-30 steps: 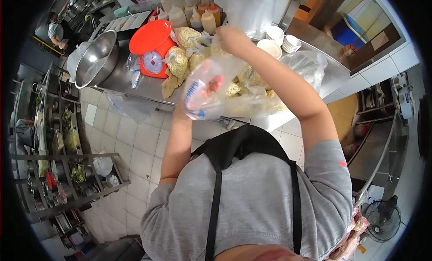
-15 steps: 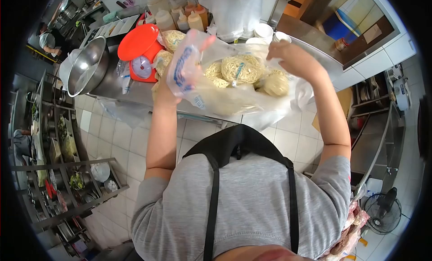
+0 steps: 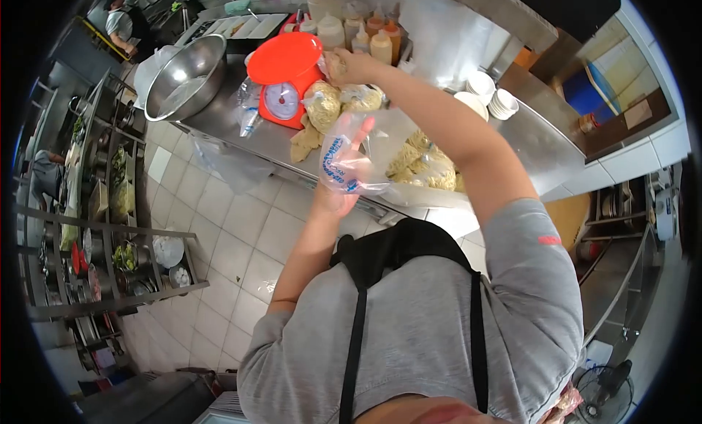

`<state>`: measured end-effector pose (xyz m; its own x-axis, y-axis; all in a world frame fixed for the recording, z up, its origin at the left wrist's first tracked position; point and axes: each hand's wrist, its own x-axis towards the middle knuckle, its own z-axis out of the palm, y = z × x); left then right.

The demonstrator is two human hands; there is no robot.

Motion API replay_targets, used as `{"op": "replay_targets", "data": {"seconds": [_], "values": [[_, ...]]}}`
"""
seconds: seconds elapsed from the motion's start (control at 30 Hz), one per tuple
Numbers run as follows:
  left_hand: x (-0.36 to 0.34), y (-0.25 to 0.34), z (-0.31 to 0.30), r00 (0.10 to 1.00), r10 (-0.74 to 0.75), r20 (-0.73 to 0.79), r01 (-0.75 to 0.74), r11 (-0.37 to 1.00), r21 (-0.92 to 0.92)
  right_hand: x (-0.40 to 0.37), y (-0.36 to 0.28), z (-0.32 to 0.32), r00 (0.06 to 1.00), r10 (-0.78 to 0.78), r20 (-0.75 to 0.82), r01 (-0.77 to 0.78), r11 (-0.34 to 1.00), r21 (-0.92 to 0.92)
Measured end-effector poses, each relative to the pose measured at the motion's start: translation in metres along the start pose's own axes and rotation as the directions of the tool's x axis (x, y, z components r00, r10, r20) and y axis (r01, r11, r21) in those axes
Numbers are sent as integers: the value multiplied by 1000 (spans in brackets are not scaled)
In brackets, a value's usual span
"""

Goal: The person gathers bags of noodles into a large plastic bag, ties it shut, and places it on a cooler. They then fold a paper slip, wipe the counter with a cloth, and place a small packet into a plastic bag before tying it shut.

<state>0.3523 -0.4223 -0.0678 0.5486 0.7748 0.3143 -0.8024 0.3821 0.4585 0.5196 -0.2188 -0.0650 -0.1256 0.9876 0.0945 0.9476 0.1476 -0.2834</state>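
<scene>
My left hand [image 3: 347,171] is under the edge of a large clear plastic bag with blue print [image 3: 376,149], its fingers apart and seen through the film. Portions of noodles [image 3: 431,168] lie inside this bag. My right hand [image 3: 345,67] reaches across to the red scale [image 3: 286,65], its fingers closed round a small bag whose contents are mostly hidden. Bagged noodle bundles [image 3: 322,107] sit beside the scale, close below my right hand. A tan cloth [image 3: 305,143] lies at the counter's front edge.
A big steel bowl [image 3: 186,79] stands left on the counter. Sauce bottles [image 3: 380,46] are behind the scale, white bowls [image 3: 480,86] at the right. Another person [image 3: 121,23] stands far off at the upper left. Shelves [image 3: 110,226] line the left side.
My right hand has moved from the right of the large bag over to the scale. My left hand still holds up the bag's edge. The view has shifted, and the counter things appear further right.
</scene>
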Motion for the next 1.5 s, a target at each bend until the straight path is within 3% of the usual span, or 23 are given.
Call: {"op": "replay_targets", "data": {"seconds": [0.1,0.2,0.33,0.4,0.43,0.53,0.57,0.6,0.67,0.7,0.77,0.83,0.93,0.97,1.0,1.03,1.13,1.2,1.27,1.33,1.4,1.43,1.5], "values": [[-1,1,-8,997,43,-60,-34,988,148,11,-15,-10,999,30,23,-29,999,-41],[1,3,-21,994,52,-100,-38,990,135,3,-12,-18,999,55,0,-55,998,-17],[10,7,-29,994,-42,-100,37,998,-51,-75,-16,-122,986,-164,-21,163,944,288],[22,12,-21,992,-91,-85,92,996,4,-127,-13,-158,949,-287,131,179,831,526],[30,12,-12,992,-37,-125,57,985,162,-149,-9,-168,923,-332,196,214,864,456],[43,15,-5,995,-84,44,82,995,59,-190,15,-170,773,-434,463,336,899,281],[45,14,3,995,-96,18,93,989,113,-194,16,-170,803,-269,532,238,963,127],[45,13,14,996,-89,16,87,989,117,-190,19,-170,801,-276,531,246,961,127],[40,9,36,992,-122,-20,123,985,117,-172,28,-167,957,-220,192,168,952,255],[35,0,22,985,-101,137,71,976,206,-156,28,-164,975,-192,109,167,965,202],[22,-11,13,983,-129,128,85,948,306,-116,21,-137,989,-133,68,115,968,222],[4,-21,11,980,-163,115,103,908,406,-82,-10,-100,967,-178,182,155,979,135],[-9,-25,6,998,-47,43,17,850,526,-41,-28,-12,789,-605,-111,614,786,78],[-10,-25,3,1000,-2,13,-2,947,321,-30,-36,0,787,-608,-110,616,784,79],[-11,-24,1,999,36,-27,-33,995,99,-18,-43,10,819,-569,74,563,822,85],[-9,-21,2,994,38,-98,-30,997,73,-10,-48,16,821,-510,257,508,858,79],[-8,-15,2,991,59,-118,-62,998,-26,-2,-54,-3,904,-399,153,402,915,11],[-7,-15,-2,989,20,-147,-42,988,-152,-36,-53,-56,947,-316,64,298,934,198],[-4,-15,-7,992,45,-116,-58,992,-110,-61,-25,-92,886,-383,-261,436,879,193],[3,-13,-6,992,36,-118,-52,990,-132,-122,-38,-169,983,-168,-80,186,858,479],[12,-11,-4,972,49,-231,-61,997,-45,-160,-25,-201,969,-237,-74,237,798,555],[17,-8,-1,988,66,-141,-65,998,7,-177,-21,-203,970,-229,-77,233,798,555],[23,-7,8,990,38,-138,-41,999,-17,-202,-20,-202,994,-61,95,-9,797,604]]}}
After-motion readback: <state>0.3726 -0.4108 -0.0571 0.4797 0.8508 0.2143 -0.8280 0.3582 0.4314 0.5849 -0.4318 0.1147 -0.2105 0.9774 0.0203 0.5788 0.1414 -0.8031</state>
